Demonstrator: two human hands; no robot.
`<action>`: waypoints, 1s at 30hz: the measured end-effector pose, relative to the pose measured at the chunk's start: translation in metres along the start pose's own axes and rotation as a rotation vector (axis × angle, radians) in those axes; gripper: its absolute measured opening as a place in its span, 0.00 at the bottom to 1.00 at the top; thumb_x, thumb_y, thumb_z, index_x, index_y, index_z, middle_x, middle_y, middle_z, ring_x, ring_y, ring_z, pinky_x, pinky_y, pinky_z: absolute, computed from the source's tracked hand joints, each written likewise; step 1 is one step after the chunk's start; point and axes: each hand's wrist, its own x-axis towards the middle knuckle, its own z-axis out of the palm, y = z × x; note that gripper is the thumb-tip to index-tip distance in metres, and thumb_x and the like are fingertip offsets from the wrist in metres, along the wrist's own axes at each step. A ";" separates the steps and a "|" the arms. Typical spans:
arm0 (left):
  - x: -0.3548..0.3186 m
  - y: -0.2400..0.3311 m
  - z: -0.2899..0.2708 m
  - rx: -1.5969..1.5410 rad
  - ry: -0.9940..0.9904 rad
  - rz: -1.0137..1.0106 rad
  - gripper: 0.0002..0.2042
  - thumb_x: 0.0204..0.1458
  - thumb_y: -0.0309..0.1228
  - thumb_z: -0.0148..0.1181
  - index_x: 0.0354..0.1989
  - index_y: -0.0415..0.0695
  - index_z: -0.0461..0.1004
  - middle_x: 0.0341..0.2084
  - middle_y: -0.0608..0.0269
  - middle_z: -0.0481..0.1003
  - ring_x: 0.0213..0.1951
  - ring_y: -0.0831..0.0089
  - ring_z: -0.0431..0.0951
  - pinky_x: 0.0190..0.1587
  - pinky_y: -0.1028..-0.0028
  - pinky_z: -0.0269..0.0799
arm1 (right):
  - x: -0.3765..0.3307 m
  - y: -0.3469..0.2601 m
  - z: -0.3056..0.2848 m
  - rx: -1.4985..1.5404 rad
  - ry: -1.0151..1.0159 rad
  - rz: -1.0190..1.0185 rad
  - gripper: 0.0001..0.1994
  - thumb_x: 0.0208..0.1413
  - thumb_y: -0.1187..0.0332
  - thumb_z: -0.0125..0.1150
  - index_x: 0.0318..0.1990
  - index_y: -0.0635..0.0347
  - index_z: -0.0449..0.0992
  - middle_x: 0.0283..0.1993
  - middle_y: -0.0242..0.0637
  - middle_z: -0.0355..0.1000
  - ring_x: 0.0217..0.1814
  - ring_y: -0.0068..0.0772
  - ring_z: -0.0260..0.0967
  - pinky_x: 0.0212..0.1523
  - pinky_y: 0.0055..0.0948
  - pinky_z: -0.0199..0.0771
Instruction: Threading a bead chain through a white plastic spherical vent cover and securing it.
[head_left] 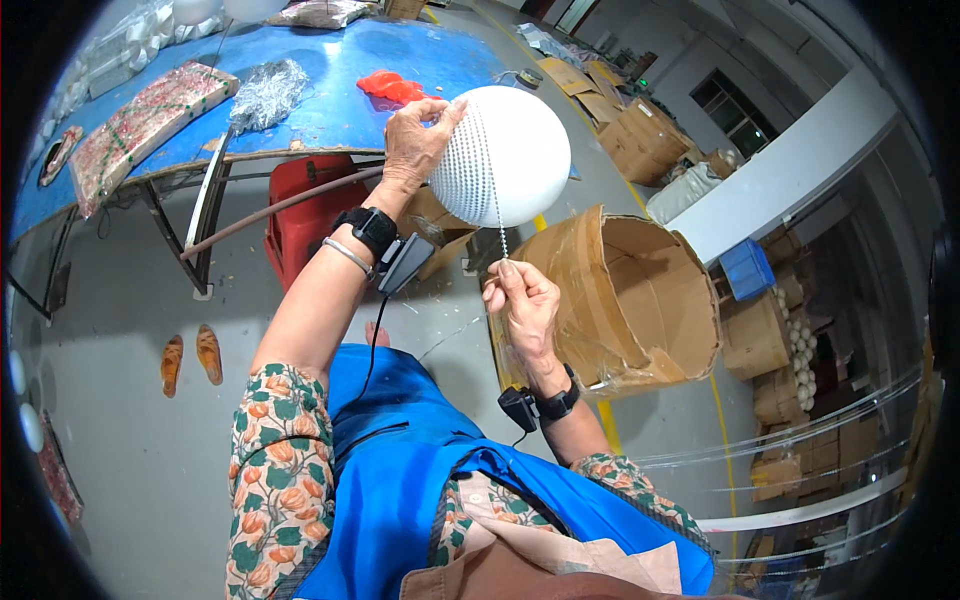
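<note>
The left hand point(418, 140) gripped the white ball point(503, 152) held up ahead, while the right hand point(522, 305) pinched the bead string point(494, 195) below it; slackening likely would have loosened the wound rows.

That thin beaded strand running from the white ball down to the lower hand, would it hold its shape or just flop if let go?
Probably flop: the beaded strand looks straight only because the right hand pinches its end taut. It looks very light. The white ball, steadied by the left hand, would likely roll if set down.

A grey concrete floor point(130, 440) carries a blue-topped table point(330, 90), cardboard boxes point(640, 140) and white walls point(790, 170).
</note>
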 end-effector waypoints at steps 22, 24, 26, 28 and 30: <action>-0.012 0.004 -0.003 0.075 -0.047 0.154 0.29 0.38 0.49 0.62 0.43 0.38 0.70 0.40 0.49 0.71 0.43 0.60 0.71 0.47 0.68 0.65 | -0.015 -0.004 -0.014 -0.043 -0.048 0.046 0.11 0.56 0.66 0.51 0.31 0.68 0.73 0.20 0.33 0.69 0.25 0.20 0.66 0.30 0.18 0.66; -0.011 0.004 -0.002 0.080 -0.064 0.096 0.29 0.38 0.49 0.62 0.43 0.37 0.70 0.39 0.49 0.71 0.42 0.60 0.72 0.46 0.68 0.65 | -0.015 -0.005 -0.014 -0.066 -0.032 0.013 0.11 0.55 0.66 0.51 0.30 0.67 0.73 0.21 0.33 0.70 0.25 0.19 0.66 0.30 0.18 0.66; -0.012 0.004 -0.001 0.092 -0.051 0.088 0.29 0.38 0.49 0.62 0.43 0.37 0.70 0.39 0.49 0.71 0.42 0.59 0.72 0.46 0.68 0.66 | -0.017 -0.009 -0.017 -0.084 -0.036 -0.019 0.12 0.55 0.68 0.51 0.28 0.69 0.72 0.21 0.37 0.70 0.24 0.21 0.66 0.30 0.20 0.65; -0.010 0.005 -0.001 0.106 -0.035 0.079 0.28 0.38 0.49 0.62 0.43 0.38 0.70 0.39 0.49 0.71 0.42 0.59 0.72 0.45 0.67 0.66 | -0.022 -0.017 -0.016 -0.077 -0.046 0.036 0.12 0.55 0.68 0.51 0.28 0.70 0.72 0.21 0.37 0.70 0.22 0.21 0.65 0.30 0.20 0.66; -0.007 0.005 0.001 0.121 0.061 0.117 0.26 0.40 0.47 0.61 0.40 0.37 0.71 0.38 0.50 0.72 0.41 0.60 0.73 0.44 0.68 0.66 | -0.029 -0.021 -0.016 -0.073 -0.056 0.092 0.11 0.55 0.68 0.51 0.28 0.70 0.72 0.21 0.37 0.70 0.21 0.20 0.65 0.30 0.20 0.66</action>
